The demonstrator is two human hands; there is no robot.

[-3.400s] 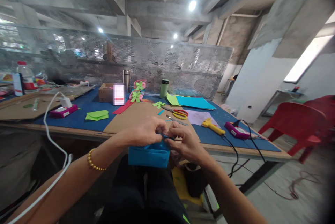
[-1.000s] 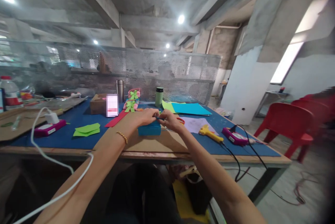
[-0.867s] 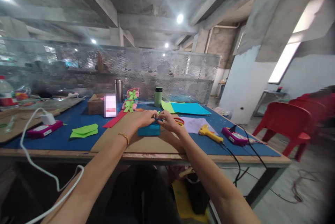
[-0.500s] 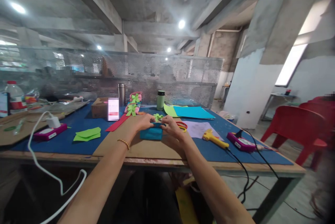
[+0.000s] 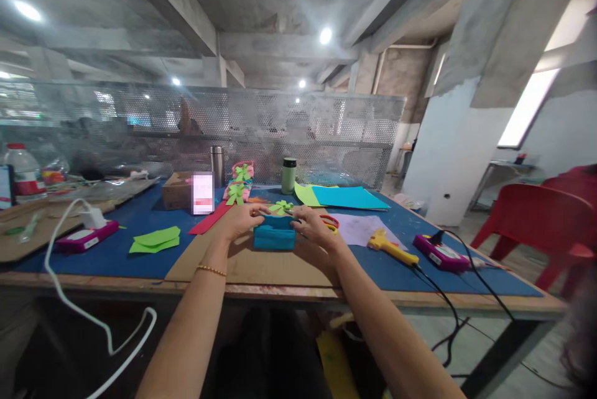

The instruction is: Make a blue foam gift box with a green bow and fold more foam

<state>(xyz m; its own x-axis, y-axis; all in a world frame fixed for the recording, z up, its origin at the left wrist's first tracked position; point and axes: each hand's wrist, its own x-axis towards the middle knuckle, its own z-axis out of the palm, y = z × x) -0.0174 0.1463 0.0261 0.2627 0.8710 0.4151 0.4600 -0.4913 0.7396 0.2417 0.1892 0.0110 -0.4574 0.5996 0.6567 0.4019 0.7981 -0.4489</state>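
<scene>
A small blue folded-paper box (image 5: 274,238) stands on the brown cardboard sheet (image 5: 242,270) in front of me. My left hand (image 5: 243,221) grips its upper left corner between thumb and fingers. At the upper right corner, my right hand (image 5: 311,225) pinches it the same way. Just behind the box lies a light green paper bow (image 5: 282,206). Scissors with red and yellow handles (image 5: 330,222) lie to the right of my right hand, partly hidden by it. A red paper strip (image 5: 208,220) lies left of my left hand.
On the right are a yellow glue gun (image 5: 392,247), lilac paper (image 5: 357,230) and a purple power strip (image 5: 441,253). Blue paper (image 5: 347,197), a green bottle (image 5: 288,176), pink items with green bows (image 5: 239,184), a phone (image 5: 203,192) and a carton (image 5: 177,191) stand farther back.
The view has shifted slightly. My hands have moved a little apart toward the box's two upper corners, and more of its blue front shows.
</scene>
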